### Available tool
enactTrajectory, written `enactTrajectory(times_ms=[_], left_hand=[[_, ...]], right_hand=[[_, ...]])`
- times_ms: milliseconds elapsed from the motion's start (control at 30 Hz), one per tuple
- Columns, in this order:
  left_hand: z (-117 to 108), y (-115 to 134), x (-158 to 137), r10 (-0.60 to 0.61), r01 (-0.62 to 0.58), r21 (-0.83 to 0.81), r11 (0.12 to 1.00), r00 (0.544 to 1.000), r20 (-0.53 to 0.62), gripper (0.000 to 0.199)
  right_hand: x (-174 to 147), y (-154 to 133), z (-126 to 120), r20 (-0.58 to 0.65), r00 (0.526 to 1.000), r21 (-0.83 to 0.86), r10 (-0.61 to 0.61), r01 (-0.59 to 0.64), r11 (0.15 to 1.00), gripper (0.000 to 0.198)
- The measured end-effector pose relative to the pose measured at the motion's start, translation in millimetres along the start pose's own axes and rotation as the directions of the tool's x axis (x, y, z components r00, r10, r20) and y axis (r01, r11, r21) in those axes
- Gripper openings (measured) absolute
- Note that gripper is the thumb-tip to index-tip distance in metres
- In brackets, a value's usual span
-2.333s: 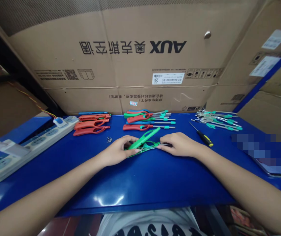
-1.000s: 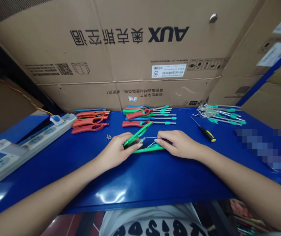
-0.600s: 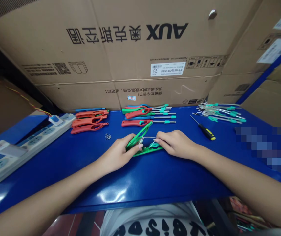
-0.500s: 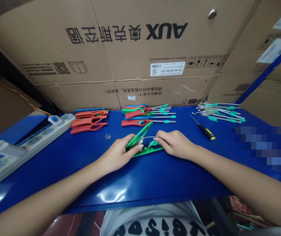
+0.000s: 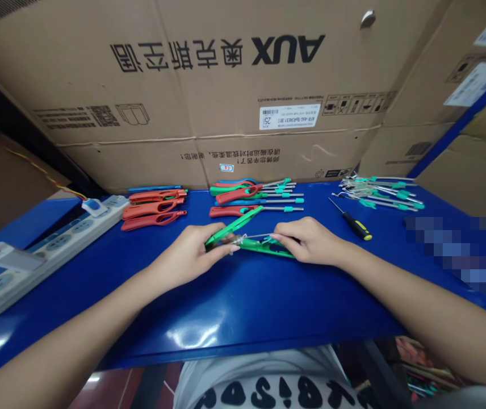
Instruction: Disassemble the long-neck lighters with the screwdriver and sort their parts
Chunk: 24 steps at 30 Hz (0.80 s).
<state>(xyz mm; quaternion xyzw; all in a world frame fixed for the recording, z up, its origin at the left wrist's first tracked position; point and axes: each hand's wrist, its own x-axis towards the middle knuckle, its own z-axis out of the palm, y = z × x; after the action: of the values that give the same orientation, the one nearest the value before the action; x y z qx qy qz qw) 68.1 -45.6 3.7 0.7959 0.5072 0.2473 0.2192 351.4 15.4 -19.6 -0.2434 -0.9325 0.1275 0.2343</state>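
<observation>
With its left end hidden, a green lighter casing point(image 5: 238, 225) is gripped by the left hand point(image 5: 192, 248); a thin tube point(image 5: 257, 235) is pinched by the right hand point(image 5: 308, 242)

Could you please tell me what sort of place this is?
Probably a small workshop: a screwdriver lies on the blue table, metal tubes with teal fittings are piled near it, and the left hand holds an opened green casing.

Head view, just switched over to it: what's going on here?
A person is working on an opened green casing, its two halves spread apart. The left hand holds it. The right hand pinches a thin tube near the lower half, whose far end the fingers hide. A screwdriver lies to the right on the blue table.
</observation>
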Motion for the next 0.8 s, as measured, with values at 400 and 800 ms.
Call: enactTrajectory(times_ms=[400, 800], left_hand=[[10, -8, 4, -0.025, 0.017, -0.052, 0.999, 0.988, -0.153, 0.038], [42, 1, 1, -0.063, 0.064, -0.112, 0.992, 0.998, 0.008, 0.033]], right_hand=[[0, 6, -8, -0.097, 0.989, 0.048, 0.112, -0.108, 0.993, 0.037], [-2, -9, 11, -0.008, 0.991, -0.259, -0.134, 0.127, 0.958, 0.039]])
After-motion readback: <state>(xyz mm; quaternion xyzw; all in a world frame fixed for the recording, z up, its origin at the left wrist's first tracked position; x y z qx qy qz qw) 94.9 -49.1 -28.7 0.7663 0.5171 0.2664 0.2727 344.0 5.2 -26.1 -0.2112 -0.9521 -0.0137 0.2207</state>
